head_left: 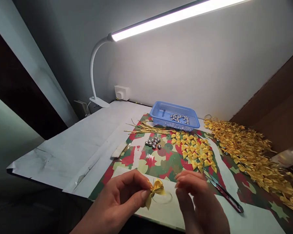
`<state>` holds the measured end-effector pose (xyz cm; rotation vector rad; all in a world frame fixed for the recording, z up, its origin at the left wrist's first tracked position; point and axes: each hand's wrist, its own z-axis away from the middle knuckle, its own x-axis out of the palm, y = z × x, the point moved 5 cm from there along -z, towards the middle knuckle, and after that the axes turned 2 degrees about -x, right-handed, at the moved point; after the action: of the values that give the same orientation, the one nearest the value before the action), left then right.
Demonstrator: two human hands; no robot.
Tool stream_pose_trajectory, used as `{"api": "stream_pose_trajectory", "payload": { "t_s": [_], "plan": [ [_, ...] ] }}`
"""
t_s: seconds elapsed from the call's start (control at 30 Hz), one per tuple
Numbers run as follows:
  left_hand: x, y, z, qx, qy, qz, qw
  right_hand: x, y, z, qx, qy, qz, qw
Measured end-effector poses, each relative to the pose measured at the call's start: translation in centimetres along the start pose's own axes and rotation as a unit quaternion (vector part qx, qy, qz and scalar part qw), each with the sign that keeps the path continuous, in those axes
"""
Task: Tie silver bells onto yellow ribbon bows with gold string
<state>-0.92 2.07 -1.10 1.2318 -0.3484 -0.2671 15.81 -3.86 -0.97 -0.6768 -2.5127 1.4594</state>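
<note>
White tabletop [70, 146] lay under a desk lamp [175, 16], partly covered by camouflage paper [166, 159]. Near its front edge, the left hand [122, 198] pinched a gold bow [157, 188] between thumb and fingertips. Just right, the blurred right hand [197, 201] hovered, fingers bunched narrow; whether they gripped anything could not be told. Scissors [224, 193] lay alongside.
</note>
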Motion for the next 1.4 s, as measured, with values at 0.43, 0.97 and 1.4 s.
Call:
{"api": "stream_pose_trajectory", "payload": {
  "t_s": [0.43,0.97,1.4],
  "plan": [
    [0.2,-0.6,-0.4,0.027,-0.046,-0.041,0.998,2.5,0.9,-1.7,0.055,-0.230,0.023,0.971],
    [-0.5,-1.4,-0.7,-0.002,-0.058,-0.065,0.996,3.6,1.7,-2.8,0.168,-0.344,-0.035,0.923],
    [1.2,-0.5,-0.1,-0.077,-0.151,0.100,0.980,3.5,1.6,-4.1,0.261,-0.152,-0.486,0.820]
  ]
}}
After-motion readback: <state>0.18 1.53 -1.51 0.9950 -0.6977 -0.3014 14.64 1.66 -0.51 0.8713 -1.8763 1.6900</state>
